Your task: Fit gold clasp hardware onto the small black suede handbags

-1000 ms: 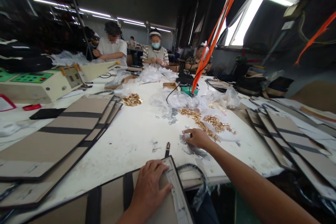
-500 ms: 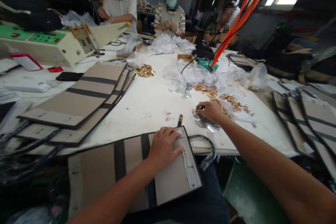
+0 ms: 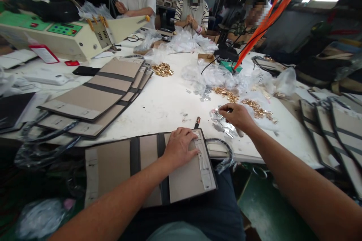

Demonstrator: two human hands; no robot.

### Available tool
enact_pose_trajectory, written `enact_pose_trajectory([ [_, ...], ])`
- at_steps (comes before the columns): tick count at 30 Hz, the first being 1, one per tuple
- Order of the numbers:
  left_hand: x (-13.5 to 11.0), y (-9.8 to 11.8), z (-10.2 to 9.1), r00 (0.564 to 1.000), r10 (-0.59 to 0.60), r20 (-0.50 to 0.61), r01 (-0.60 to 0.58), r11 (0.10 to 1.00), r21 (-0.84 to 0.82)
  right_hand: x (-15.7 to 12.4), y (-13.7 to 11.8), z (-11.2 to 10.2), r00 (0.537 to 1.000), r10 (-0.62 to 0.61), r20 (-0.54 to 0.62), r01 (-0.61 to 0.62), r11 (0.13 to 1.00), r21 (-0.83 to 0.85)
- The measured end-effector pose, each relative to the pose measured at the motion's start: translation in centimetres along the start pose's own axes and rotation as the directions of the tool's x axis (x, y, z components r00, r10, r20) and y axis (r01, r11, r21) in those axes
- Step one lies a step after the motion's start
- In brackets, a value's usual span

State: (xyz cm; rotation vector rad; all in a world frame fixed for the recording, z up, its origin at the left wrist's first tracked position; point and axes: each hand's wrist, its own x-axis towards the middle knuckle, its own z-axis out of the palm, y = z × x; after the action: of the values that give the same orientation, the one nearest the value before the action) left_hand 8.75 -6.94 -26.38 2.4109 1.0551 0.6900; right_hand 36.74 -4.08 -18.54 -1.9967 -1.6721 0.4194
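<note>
My left hand (image 3: 180,147) lies flat, fingers spread, on a beige bag panel (image 3: 183,186) with dark cross strips and a pale end strip. The panel rests partly over my lap and against the table edge. A dark handle (image 3: 226,148) in clear wrapping sticks out on its right, and a small tab with a copper-coloured end (image 3: 197,122) shows beyond its far edge. Over a scatter of small silver metal plates (image 3: 226,130), my right hand (image 3: 239,118) has thumb and fingers pinched together. What sits between those fingertips is too small to make out.
Beige panels with handles are stacked at left (image 3: 107,88) and right (image 3: 316,128). Gold-coloured metal pieces (image 3: 162,69) lie in heaps, near crumpled clear plastic (image 3: 217,75). A cream machine (image 3: 82,43) stands at far left. Orange straps (image 3: 254,41) hang down. Several people (image 3: 194,11) sit across the table.
The camera view has shifted, so the scene sits slightly right. My right hand has lifted a little off the silver plates, its fingers still pinched. My left hand stays on the panel.
</note>
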Motion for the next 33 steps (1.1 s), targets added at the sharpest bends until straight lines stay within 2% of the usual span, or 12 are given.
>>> enact_pose_trajectory([
  [2,0.0,0.1,-0.1,1.0,-0.004,0.01,0.004,1.0,-0.003,-2.5,-1.7,-0.2,0.983,-0.021,0.184,0.004,0.996,0.092],
  [4,0.0,0.1,-0.1,1.0,0.002,0.012,-0.002,1.0,-0.002,-5.4,-3.1,0.7,0.917,-0.078,0.391,0.013,0.986,0.167],
  [6,-0.1,0.1,0.0,1.0,0.011,0.0,-0.011,1.0,0.003,-7.9,-3.9,2.4,0.848,-0.14,0.51,0.037,0.978,0.206],
  [7,-0.1,0.1,0.0,1.0,0.016,-0.007,-0.016,1.0,0.005,-8.9,-4.1,3.4,0.832,-0.16,0.532,0.05,0.975,0.216],
  [8,-0.1,0.0,0.0,1.0,0.02,-0.013,-0.02,1.0,0.008,-9.7,-4.1,4.3,0.826,-0.168,0.538,0.057,0.975,0.216],
  [11,-0.2,-0.1,0.1,0.999,0.039,-0.01,-0.038,0.999,0.018,-10.7,-3.9,5.8,0.85,-0.148,0.506,0.071,0.983,0.167],
  [21,-0.4,-0.4,-0.1,0.998,0.068,0.0,-0.068,0.997,0.03,-10.1,-4.4,6.1,0.881,-0.119,0.458,0.122,0.992,0.022],
  [28,-0.4,-0.4,-0.3,0.995,0.098,0.014,-0.098,0.995,0.018,-11.3,-4.6,6.7,0.919,-0.137,0.369,0.246,0.933,-0.265],
  [31,-0.4,-0.4,-0.3,0.996,0.086,0.008,-0.086,0.996,0.013,-11.6,-4.4,6.6,0.91,-0.169,0.378,0.269,0.936,-0.227],
  [33,-0.4,-0.5,-0.3,0.997,0.071,0.005,-0.071,0.997,0.007,-11.3,-4.4,6.1,0.909,-0.156,0.387,0.215,0.97,-0.114],
])
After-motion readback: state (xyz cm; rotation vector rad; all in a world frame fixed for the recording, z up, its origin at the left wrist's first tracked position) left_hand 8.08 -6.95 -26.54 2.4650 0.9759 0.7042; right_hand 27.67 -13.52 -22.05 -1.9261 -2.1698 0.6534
